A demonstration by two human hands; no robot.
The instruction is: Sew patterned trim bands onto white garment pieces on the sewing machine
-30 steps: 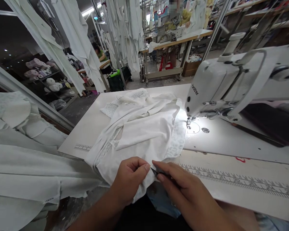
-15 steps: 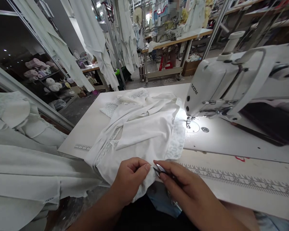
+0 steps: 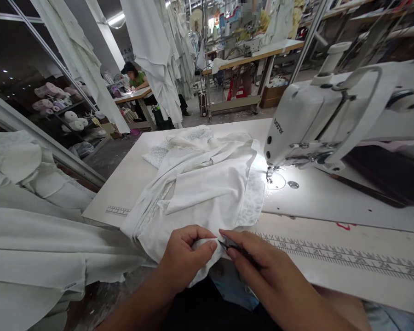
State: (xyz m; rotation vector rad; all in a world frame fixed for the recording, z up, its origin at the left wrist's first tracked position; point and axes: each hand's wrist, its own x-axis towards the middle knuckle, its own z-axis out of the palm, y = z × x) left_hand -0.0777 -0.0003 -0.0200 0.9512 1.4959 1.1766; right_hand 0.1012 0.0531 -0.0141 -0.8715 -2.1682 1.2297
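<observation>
A white garment (image 3: 207,188) with pale patterned trim lies rumpled over the near left part of the sewing table, its front edge hanging over. My left hand (image 3: 189,257) pinches that edge between thumb and fingers. Close to its right, my right hand (image 3: 262,262) is closed on small dark thread snips (image 3: 236,247), whose tips point at the cloth by my left fingertips. The lower part of the snips is hidden in the palm.
The white sewing machine (image 3: 303,119) stands at the right, its lamp lit over the needle plate. A printed ruler (image 3: 331,255) runs along the table's front edge. White cloth (image 3: 37,239) hangs at the left. A person (image 3: 137,78) sits at a table farther back.
The blades of the snips have drawn closer together at the cloth edge. Cloth hanging in the background has shifted, and a seated person has come into view behind it.
</observation>
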